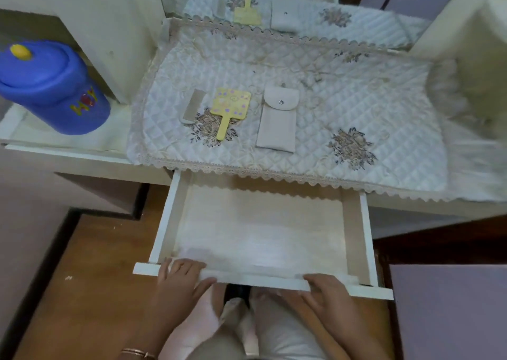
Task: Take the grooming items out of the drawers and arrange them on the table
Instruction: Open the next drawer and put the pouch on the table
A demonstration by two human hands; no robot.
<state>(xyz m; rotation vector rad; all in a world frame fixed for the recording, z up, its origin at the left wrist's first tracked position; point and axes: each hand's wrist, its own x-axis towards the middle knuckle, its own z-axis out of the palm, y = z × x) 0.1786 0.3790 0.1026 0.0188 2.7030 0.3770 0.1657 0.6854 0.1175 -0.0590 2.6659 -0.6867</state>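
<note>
A pale wooden drawer (pixel 175 217) stands pulled out under the dressing table, and nothing lies inside it. My left hand (pixel 179 278) and my right hand (pixel 327 289) both grip its front panel, fingers curled over the top edge. On the quilted white table cover (pixel 356 104) three items lie side by side: a grey comb (pixel 192 107) on the left, a yellow hand mirror (pixel 229 110) with purple dots in the middle, and a beige snap pouch (pixel 278 119) on the right.
A blue plastic container (pixel 52 85) with a yellow knob stands on the lower shelf at the left. A wall mirror (pixel 301 11) behind the table reflects the items. A dark cabinet (pixel 450 305) is at the right, wooden floor below.
</note>
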